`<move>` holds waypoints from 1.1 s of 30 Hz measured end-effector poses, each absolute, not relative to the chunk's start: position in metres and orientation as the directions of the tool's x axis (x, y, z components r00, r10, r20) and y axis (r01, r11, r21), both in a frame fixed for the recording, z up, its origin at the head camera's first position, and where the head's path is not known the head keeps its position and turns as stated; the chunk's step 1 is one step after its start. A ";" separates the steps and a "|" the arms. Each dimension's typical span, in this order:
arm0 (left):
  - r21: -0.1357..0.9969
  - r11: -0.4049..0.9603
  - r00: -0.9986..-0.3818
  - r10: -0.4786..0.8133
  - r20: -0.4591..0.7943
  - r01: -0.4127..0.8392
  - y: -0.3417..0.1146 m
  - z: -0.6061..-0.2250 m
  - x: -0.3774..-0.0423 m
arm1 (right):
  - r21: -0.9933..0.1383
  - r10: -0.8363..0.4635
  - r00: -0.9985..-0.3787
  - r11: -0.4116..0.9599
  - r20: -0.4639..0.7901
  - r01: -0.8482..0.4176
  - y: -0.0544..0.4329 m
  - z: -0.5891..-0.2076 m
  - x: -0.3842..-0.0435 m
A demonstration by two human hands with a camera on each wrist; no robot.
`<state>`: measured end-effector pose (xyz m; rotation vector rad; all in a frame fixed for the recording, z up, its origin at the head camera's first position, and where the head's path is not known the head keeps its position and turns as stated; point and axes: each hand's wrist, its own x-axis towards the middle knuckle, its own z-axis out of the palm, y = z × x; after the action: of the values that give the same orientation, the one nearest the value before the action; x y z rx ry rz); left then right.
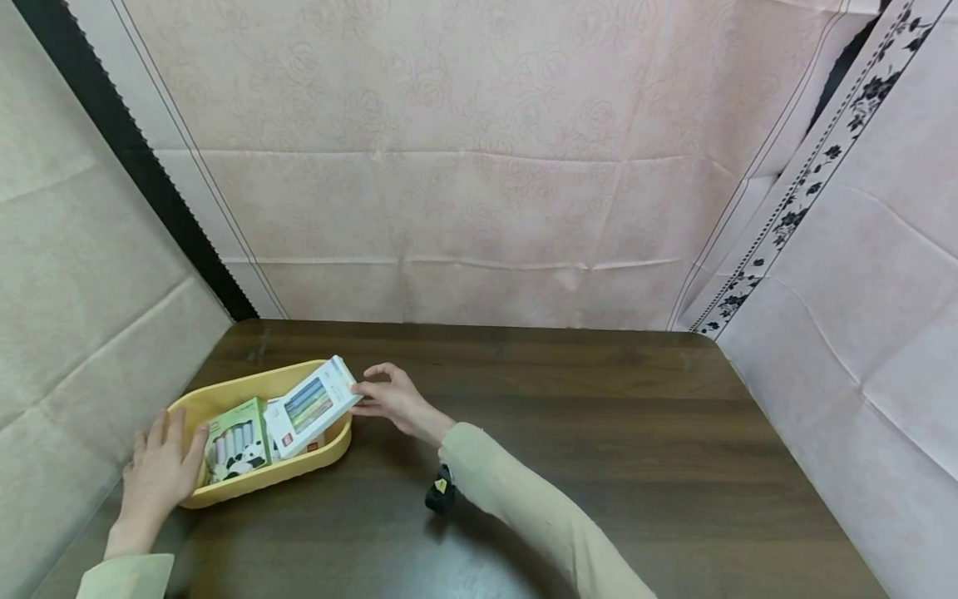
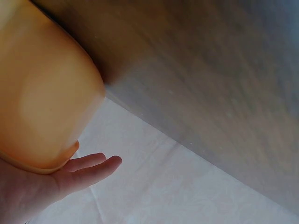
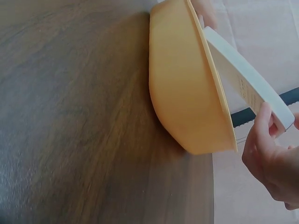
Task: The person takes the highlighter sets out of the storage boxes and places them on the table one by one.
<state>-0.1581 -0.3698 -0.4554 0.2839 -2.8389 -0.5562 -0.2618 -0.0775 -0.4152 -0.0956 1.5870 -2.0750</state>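
Observation:
A yellow plastic basket (image 1: 269,478) stands at the left of the table. My left hand (image 1: 159,466) rests on its left end, fingers straight over the rim; in the left wrist view two fingers (image 2: 96,173) extend past the rim. My right hand (image 1: 397,403) pinches the upper right end of a white windowed box of pastel-coloured pens (image 1: 313,406). That box tilts, its raised end above the basket's right rim and its lower end inside. In the right wrist view my thumb (image 3: 264,123) presses its side. Next to it lies a green panda-print box of pens (image 1: 238,441).
Beneath the white box, another box is partly hidden in the basket. The dark wooden table (image 1: 599,466) stretches to the right. Pale cloth (image 1: 479,208) hangs behind and at both sides. A small black device (image 1: 440,492) is worn at my right wrist.

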 end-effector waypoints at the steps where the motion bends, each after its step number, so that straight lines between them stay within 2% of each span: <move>1: 0.392 0.909 -0.954 -0.233 0.189 -0.144 -0.370 -0.455 -0.158 | -0.917 -0.440 -0.862 -0.175 -0.252 0.358 -0.076 -0.415 -0.262; 20: 0.388 0.909 -0.957 -0.232 0.174 -0.150 -0.370 -0.455 -0.158 | -0.936 -0.429 -0.876 -0.157 -0.222 0.314 -0.047 -0.410 -0.276; 33: 0.390 0.907 -0.958 -0.235 0.165 -0.156 -0.370 -0.455 -0.158 | -0.961 -0.398 -0.893 -0.086 -0.210 0.265 -0.023 -0.409 -0.289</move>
<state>-0.1582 -0.3698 -0.4548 0.2967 -2.8623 -0.5605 -0.2885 -0.0233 -0.4087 -0.1440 1.7578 -2.0276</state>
